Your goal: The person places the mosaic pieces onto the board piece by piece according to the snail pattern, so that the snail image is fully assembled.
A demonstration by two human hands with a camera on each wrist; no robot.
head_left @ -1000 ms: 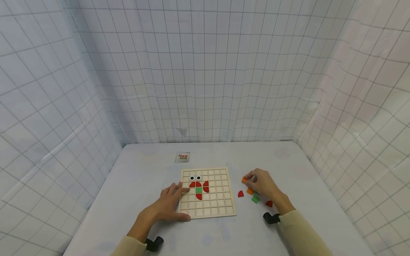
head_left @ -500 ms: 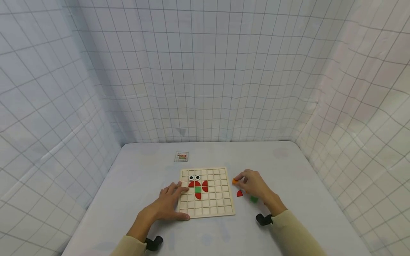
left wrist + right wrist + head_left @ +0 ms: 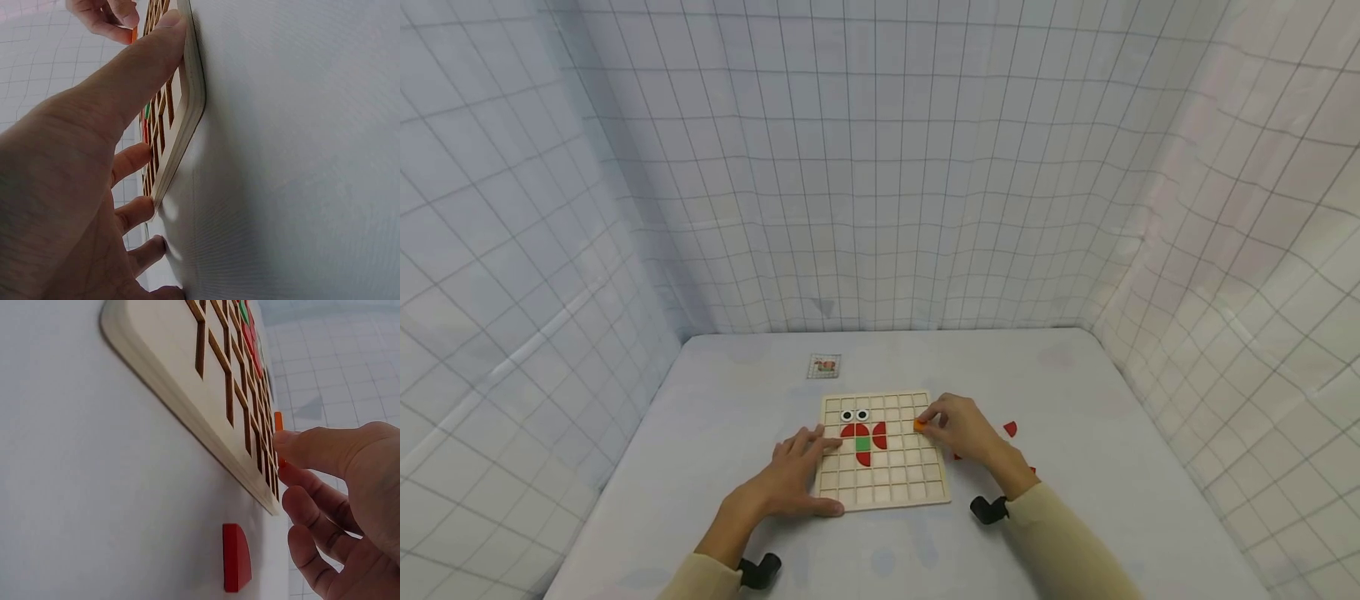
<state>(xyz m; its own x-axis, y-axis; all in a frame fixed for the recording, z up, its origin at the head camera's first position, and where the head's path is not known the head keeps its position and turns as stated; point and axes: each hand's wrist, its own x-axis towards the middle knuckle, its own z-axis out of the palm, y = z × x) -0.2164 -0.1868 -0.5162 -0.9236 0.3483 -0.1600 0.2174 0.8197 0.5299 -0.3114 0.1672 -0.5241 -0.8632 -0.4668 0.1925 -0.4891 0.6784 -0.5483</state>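
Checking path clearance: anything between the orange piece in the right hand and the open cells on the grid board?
Nothing visible. The right hand pinches the orange piece over the grid board; cells beside it look open. The left hand rests on the board's left edge, well away.

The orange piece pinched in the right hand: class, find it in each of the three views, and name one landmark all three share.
Head: orange piece at centre, above the wooden board.
Left wrist: top left, under right-hand fingertips.
Right wrist: right of centre, above the thumb.
Shared landmark: the board.

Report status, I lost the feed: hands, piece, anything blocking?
Left hand flat, steadying board. Right hand pinches orange piece over board's right side. Cells below look free; red piece loose on table.
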